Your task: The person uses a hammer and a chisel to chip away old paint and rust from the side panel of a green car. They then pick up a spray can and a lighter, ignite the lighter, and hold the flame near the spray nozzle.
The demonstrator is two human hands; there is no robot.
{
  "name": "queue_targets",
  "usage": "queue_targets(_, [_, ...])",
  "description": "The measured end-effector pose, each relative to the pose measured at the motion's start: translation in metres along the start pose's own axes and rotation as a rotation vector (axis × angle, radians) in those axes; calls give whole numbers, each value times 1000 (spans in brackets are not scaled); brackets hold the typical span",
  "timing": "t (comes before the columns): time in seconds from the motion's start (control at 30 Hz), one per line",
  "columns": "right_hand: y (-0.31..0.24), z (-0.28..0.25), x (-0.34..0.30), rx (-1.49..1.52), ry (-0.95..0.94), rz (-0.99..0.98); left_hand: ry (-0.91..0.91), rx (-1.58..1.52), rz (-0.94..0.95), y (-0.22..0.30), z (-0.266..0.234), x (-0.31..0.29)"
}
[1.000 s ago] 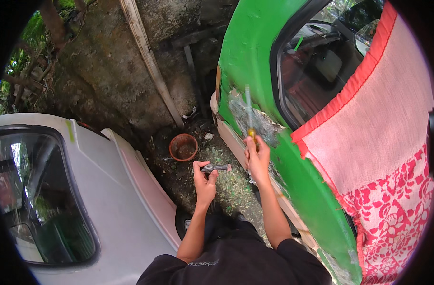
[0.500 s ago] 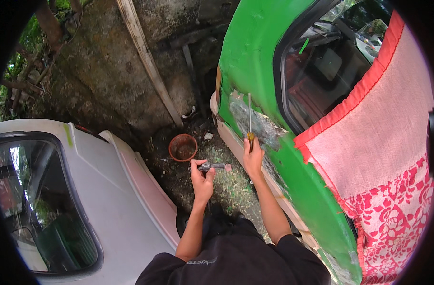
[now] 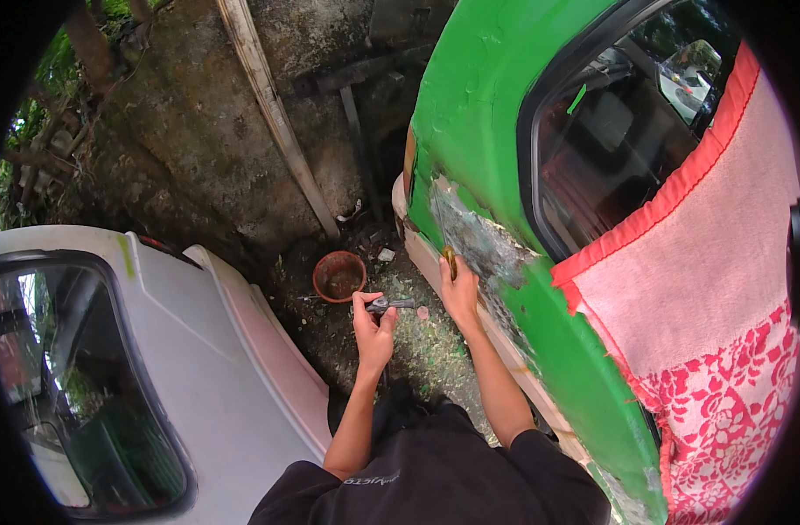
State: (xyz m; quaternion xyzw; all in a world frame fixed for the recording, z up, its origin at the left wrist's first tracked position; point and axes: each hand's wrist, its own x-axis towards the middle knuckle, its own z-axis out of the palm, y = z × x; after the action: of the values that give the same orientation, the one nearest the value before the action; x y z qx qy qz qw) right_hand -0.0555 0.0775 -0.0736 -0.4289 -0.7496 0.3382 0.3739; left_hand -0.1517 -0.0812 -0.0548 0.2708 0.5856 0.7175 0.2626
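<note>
In my right hand (image 3: 462,293) is a screwdriver (image 3: 450,261) with a yellowish handle, its thin shaft pointing up and away over the rough bare patch (image 3: 480,234) on the green car (image 3: 474,114). Whether its tip touches the panel I cannot tell. Lower and to the left, my left hand (image 3: 373,334) is closed around a dark grey hand tool (image 3: 394,304) that lies roughly level and points right. A small pinkish round piece (image 3: 422,312) shows at that tool's far end; whether it is joined on is unclear.
A reddish-brown bucket (image 3: 339,276) stands on the debris-strewn ground beyond my left hand. The white car (image 3: 216,341) is close on my left. A pink and red patterned cloth (image 3: 662,271) drapes the green car. A wooden post (image 3: 277,122) leans against the stained wall (image 3: 181,131).
My right hand has shifted slightly left and down, and the screwdriver's shaft now tilts left rather than standing straight. My left hand stays nearly where it was.
</note>
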Motion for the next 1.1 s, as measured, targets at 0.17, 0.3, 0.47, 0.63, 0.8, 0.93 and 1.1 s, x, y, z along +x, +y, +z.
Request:
queue_targets(0.17, [-5,6,-11,129,63,59,18,29,2,-3,-8,8])
queue_targets(0.3, [15,17,2,-63,61,-98,11,14,36,-3,-9,13])
queue_targets(0.47, [-6,11,-14,87,75,-28,19,30,9,-7,-13,15])
queue_targets(0.63, [-32,4,-4,95,-39,185,20,79,26,-11,-15,18])
queue_targets(0.8, [11,22,-1,-22,85,-3,12,71,-6,-5,-14,12])
queue_targets(0.93, [-22,17,2,74,125,14,0,43,1,-6,-21,15])
queue_targets(1.1, [-15,20,-2,53,136,-31,1,22,-4,-7,-19,23])
